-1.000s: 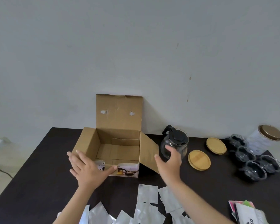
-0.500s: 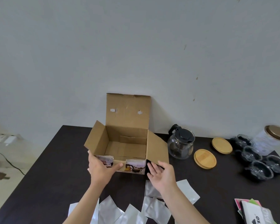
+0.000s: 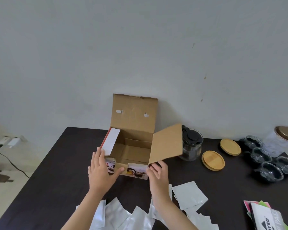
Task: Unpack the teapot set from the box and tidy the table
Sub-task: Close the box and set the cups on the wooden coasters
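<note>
An open cardboard box (image 3: 133,146) stands mid-table, its inside bare, its lid upright against the wall. My left hand (image 3: 101,171) presses flat on the box's front left corner, raising the left side flap (image 3: 111,141). My right hand (image 3: 157,170) touches the lower edge of the raised right side flap (image 3: 166,142). A glass teapot (image 3: 190,146) with a black lid stands right of the box, partly hidden by that flap. Two round wooden lids (image 3: 213,160) lie beside it, and several glass cups (image 3: 271,170) sit farther right.
Several silvery plastic pouches (image 3: 189,195) lie scattered on the dark table (image 3: 56,180) in front of me. A clear jar with a gold lid (image 3: 283,138) stands at the far right. Printed packets (image 3: 264,216) lie at the front right corner. A wall backs the table.
Both side flaps have swung from splayed outward to raised. My right hand moved from the teapot to the box's right flap, and my left hand settled on the front left corner.
</note>
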